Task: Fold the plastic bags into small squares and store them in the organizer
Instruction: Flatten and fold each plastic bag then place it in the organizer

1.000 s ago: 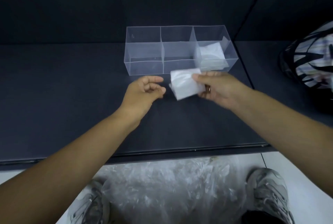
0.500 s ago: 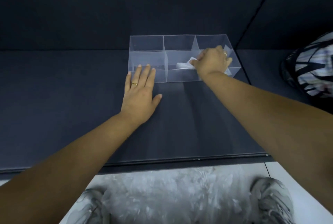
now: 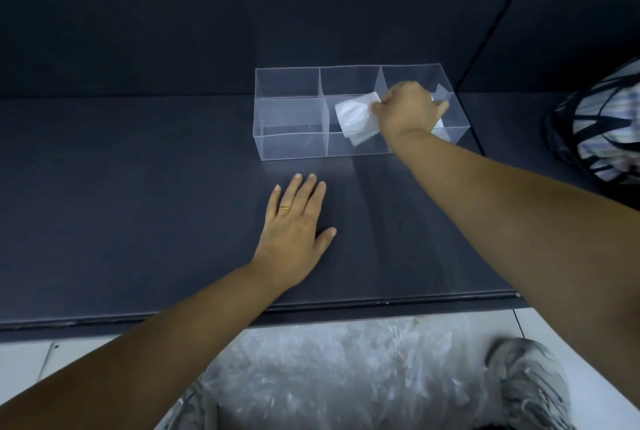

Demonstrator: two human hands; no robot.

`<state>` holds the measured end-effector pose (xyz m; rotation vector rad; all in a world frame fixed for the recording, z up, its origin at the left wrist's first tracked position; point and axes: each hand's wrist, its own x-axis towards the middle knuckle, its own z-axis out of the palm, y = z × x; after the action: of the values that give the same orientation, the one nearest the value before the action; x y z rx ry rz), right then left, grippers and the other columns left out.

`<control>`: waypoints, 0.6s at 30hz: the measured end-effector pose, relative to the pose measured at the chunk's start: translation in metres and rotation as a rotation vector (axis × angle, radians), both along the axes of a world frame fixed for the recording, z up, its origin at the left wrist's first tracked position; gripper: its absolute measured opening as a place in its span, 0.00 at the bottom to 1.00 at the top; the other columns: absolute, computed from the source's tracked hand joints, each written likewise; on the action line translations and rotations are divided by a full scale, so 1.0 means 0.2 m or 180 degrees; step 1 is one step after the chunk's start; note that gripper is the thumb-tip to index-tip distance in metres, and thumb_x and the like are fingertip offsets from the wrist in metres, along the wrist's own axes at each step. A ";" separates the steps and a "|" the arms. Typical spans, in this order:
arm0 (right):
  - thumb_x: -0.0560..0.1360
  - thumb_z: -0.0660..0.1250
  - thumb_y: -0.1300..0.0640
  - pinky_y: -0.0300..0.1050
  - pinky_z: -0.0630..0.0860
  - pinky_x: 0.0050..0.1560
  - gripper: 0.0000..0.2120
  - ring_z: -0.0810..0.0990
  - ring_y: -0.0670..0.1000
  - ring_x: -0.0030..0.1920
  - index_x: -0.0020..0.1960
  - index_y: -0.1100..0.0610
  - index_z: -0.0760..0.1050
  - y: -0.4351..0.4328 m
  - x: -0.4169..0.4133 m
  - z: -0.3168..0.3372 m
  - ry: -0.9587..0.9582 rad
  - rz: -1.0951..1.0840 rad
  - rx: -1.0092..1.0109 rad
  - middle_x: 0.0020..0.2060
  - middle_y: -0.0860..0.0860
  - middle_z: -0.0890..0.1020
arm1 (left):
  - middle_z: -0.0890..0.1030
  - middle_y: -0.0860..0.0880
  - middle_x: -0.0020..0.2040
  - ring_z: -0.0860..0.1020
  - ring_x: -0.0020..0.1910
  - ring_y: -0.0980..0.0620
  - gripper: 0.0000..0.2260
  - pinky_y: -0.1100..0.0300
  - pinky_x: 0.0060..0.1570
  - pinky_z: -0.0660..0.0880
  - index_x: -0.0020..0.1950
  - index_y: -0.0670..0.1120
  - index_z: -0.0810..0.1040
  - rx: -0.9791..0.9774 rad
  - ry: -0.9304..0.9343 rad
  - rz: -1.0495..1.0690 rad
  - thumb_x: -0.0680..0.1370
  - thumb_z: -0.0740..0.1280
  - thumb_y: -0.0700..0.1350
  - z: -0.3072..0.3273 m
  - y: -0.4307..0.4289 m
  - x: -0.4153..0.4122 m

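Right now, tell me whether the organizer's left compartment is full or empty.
Empty. Through the clear walls of the left compartment only the dark table shows; nothing white lies inside.

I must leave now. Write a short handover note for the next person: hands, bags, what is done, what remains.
Left hand: open, flat on the table.
Right hand: pinches a folded bag at the middle compartment of the organizer, not released.
Done: a second bag lies in the right compartment, partly hidden.
Left: release the folded bag, then fold the loose bags on the floor.
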<state>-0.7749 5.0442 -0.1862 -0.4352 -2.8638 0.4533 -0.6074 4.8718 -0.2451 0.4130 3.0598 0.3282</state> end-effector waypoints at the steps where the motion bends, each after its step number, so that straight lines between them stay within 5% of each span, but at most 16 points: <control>1: 0.73 0.65 0.53 0.47 0.56 0.50 0.04 0.78 0.53 0.42 0.43 0.53 0.78 0.00 0.00 0.00 0.0021 -0.0033 0.0041 0.39 0.50 0.82 | 0.44 0.50 0.79 0.39 0.77 0.52 0.31 0.54 0.72 0.33 0.79 0.47 0.45 0.0026 0.0030 0.0013 0.81 0.54 0.57 0.01 -0.01 0.00; 6: 0.71 0.69 0.49 0.49 0.61 0.57 0.11 0.75 0.54 0.55 0.51 0.53 0.77 0.02 -0.03 -0.01 -0.0393 -0.0104 0.0481 0.50 0.52 0.78 | 0.43 0.46 0.79 0.39 0.77 0.48 0.31 0.50 0.72 0.34 0.79 0.46 0.46 0.0042 0.0393 0.0284 0.81 0.56 0.56 0.10 -0.06 -0.14; 11: 0.69 0.72 0.52 0.49 0.61 0.58 0.15 0.75 0.55 0.56 0.54 0.53 0.75 0.07 -0.04 -0.04 -0.0477 -0.0103 0.0316 0.56 0.53 0.76 | 0.40 0.47 0.79 0.37 0.77 0.48 0.32 0.45 0.73 0.36 0.78 0.45 0.42 -0.0354 0.0266 0.0328 0.81 0.52 0.58 0.12 -0.08 -0.22; 18: 0.76 0.63 0.43 0.50 0.59 0.64 0.15 0.68 0.56 0.65 0.55 0.51 0.80 0.12 0.05 0.02 -0.0337 0.0413 -0.0060 0.61 0.54 0.71 | 0.45 0.49 0.79 0.40 0.77 0.50 0.31 0.49 0.73 0.35 0.79 0.46 0.45 0.0042 0.0179 0.0257 0.81 0.52 0.58 0.09 -0.05 -0.11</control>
<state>-0.7654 5.0684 -0.1816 -0.2858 -3.0049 0.4940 -0.6289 4.8614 -0.2271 0.3050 3.1369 0.3459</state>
